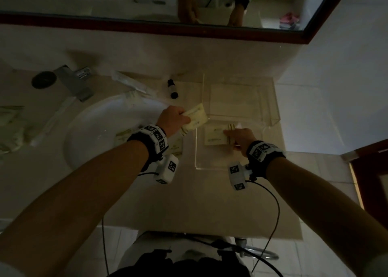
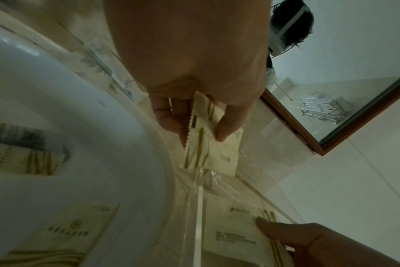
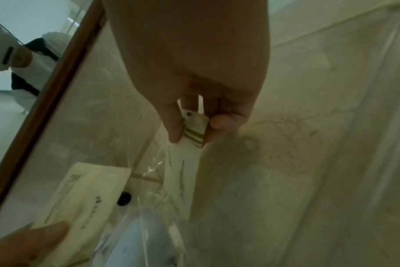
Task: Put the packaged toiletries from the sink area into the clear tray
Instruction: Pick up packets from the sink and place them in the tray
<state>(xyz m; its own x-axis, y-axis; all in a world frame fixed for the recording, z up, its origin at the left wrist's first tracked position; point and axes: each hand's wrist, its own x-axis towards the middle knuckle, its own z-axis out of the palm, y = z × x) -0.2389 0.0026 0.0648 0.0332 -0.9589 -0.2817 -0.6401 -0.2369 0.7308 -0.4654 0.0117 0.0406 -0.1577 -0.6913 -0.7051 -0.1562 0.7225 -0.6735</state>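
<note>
- Marble counter (image 1: 147, 203) runs under a framed mirror (image 1: 231, 28), with the white sink (image 1: 94, 129) sunk into its left half and the clear tray (image 1: 270, 108) on its right half.
- My left hand (image 1: 172, 118) reaches forward over the sink's right rim, thumb and fingers pinched on a cream packet (image 1: 195, 119) held at the tray's left wall.
- My right hand (image 1: 241, 138) is low inside the tray by its near edge, thumb and forefinger clamped on the striped end of a second packet (image 1: 216, 137).
- More packets (image 1: 12, 127) lie at the counter's left edge and in the sink.
- A small black-capped bottle (image 1: 172, 88) lies just left of the tray's far corner.
</note>
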